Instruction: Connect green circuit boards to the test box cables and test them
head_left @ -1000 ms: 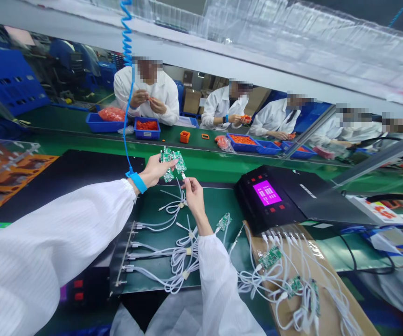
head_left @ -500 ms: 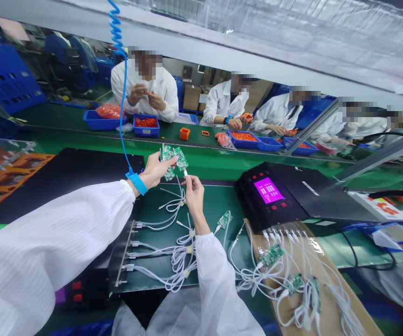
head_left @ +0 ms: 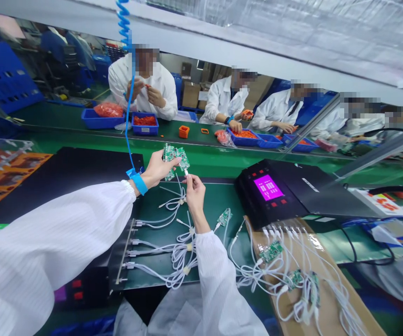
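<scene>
My left hand (head_left: pixel 160 167), with a blue wrist strap (head_left: pixel 139 184) on it, is closed on green circuit boards (head_left: pixel 183 160) held up above the bench. Pins line the edge of the board farther left. Just below and to the right, my right hand (head_left: pixel 195 186) pinches a white cable plug (head_left: pixel 186 172) against the lower edge of the right-hand board. Whether the plug is fully seated I cannot tell. Under my hands, coiled white cables (head_left: pixel 180 256) run from a black box at the left.
At the right stands a black tester (head_left: pixel 267 186) with a lit magenta screen. Cabled boards (head_left: pixel 272 252) lie on and near brown cardboard (head_left: pixel 330 280). Across the belt, co-workers in white coats handle orange parts beside blue bins (head_left: pixel 145 126). A blue coiled cord (head_left: pixel 128 107) hangs at my left.
Both hands keep their hold on the boards and plug, with barely any shift. Across the belt, the nearest co-worker's hands have moved apart. Magenta screen's displayed pattern has changed.
</scene>
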Demonstrator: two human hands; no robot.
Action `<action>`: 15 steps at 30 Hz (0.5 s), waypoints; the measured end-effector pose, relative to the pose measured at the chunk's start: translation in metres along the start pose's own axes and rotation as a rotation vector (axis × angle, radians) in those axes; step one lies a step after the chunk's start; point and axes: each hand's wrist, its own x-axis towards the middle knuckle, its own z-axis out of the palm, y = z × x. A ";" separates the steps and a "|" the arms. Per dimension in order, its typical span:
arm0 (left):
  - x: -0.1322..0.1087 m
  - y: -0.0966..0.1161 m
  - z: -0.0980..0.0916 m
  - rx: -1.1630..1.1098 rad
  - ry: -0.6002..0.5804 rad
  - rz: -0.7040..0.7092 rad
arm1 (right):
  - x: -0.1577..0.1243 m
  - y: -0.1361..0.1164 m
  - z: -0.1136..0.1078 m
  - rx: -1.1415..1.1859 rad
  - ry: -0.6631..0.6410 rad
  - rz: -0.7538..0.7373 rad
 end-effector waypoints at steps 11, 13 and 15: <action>-0.001 0.006 0.002 0.125 -0.016 -0.049 | 0.002 0.008 -0.002 0.000 -0.003 -0.026; 0.001 0.003 0.002 0.147 -0.013 -0.035 | 0.004 0.009 -0.003 -0.004 -0.025 -0.015; 0.003 -0.001 0.002 0.170 -0.012 0.010 | 0.006 0.008 -0.006 -0.022 -0.058 -0.013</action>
